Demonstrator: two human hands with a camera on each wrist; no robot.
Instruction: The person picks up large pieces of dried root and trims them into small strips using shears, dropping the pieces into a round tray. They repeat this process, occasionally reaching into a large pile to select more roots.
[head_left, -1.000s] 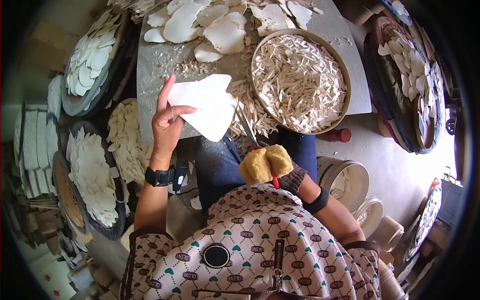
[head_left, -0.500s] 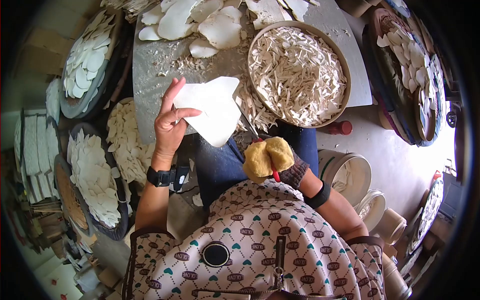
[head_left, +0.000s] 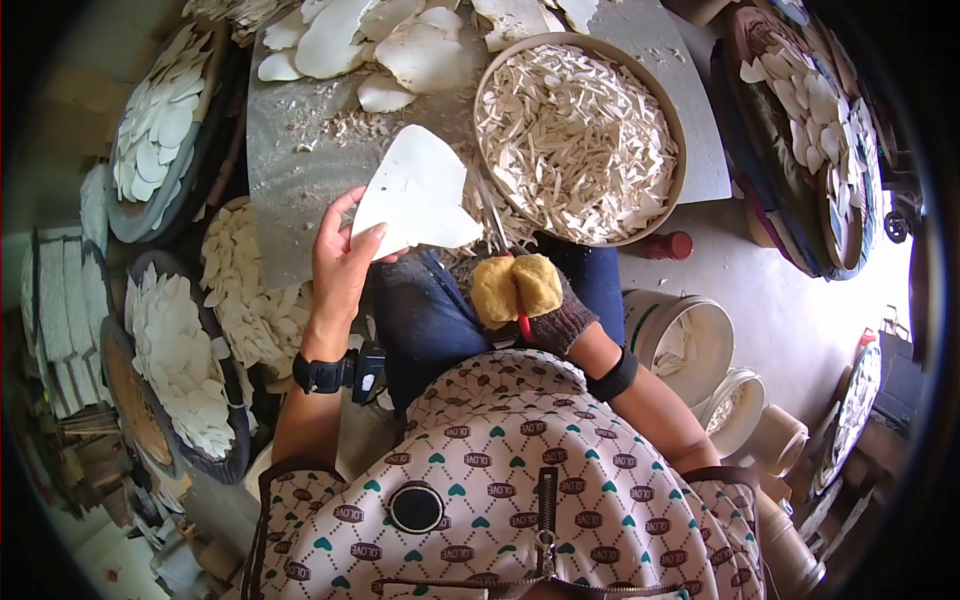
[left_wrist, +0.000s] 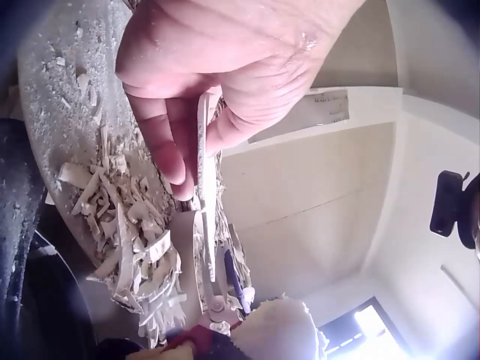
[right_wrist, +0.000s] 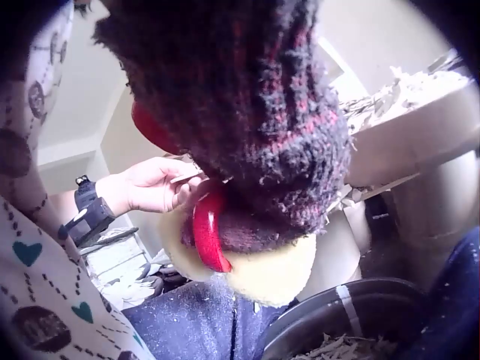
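In the left hand, left of the tray: a white sheet, pinched between thumb and fingers near its lower left edge. In the gloved right hand, apart from the left, on the near side of the tray: scissors, gripped by red handles with a yellow wrap and pointed away from the lap, between sheet and tray. Probably a trimming step, judging by the scraps just left of the tray. Best to pinch firmly without bending, turn the stepped edge nearest the tray into the blades, and cut shallow, with left fingertips well behind the line. Hard to make out: any contact between blades and sheet, and any gap between the blades. Mostly hidden: the right fingers, behind wrap and knit. Partly hidden from above: the left fingers, under the sheet. Cut off at the top, beyond the tray's left: a pile of similar pieces.
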